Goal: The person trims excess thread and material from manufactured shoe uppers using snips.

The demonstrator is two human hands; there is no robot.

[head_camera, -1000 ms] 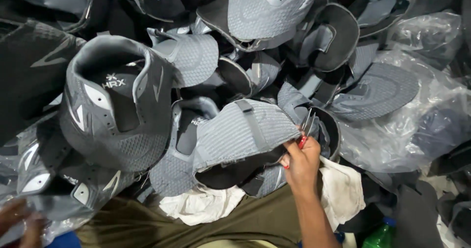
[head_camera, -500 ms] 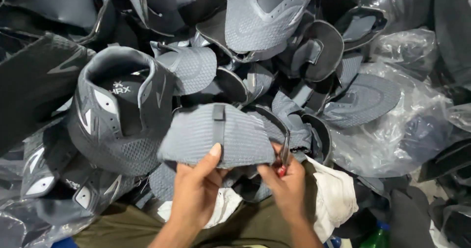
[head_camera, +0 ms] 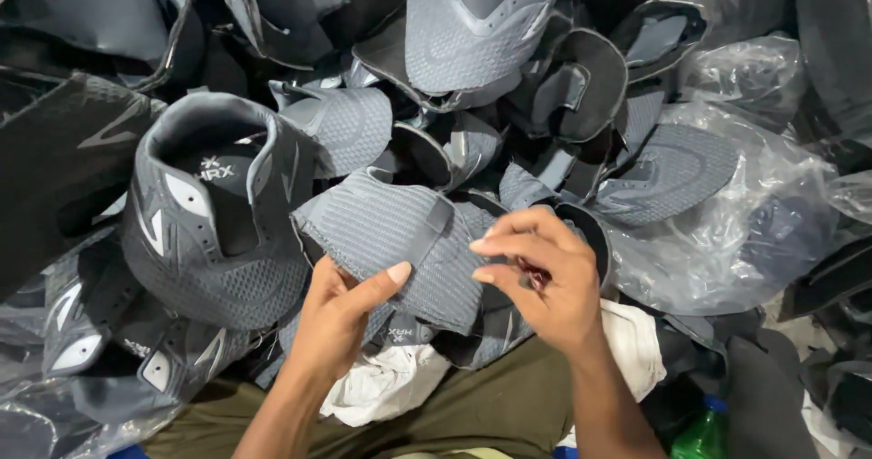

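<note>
Holding a grey mesh shoe upper (head_camera: 400, 241), my left hand (head_camera: 338, 318) pinches its near edge, thumb on top. Its long axis runs ten to four o'clock, and my right hand (head_camera: 545, 277), fingers curled around something small and red, touches its four-o'clock end.

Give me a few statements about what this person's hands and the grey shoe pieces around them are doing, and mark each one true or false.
1. Both hands hold the same grey knit shoe piece. True: the left hand grips it from below and the right hand pinches its edge.
2. The white cloth lies on top of the pile. False: it lies on the lap, under the hands.
3. A clear plastic bag lies to the right of the hands. True.
4. The green bottle stands at the upper left. False: it is at the lower right.
</note>
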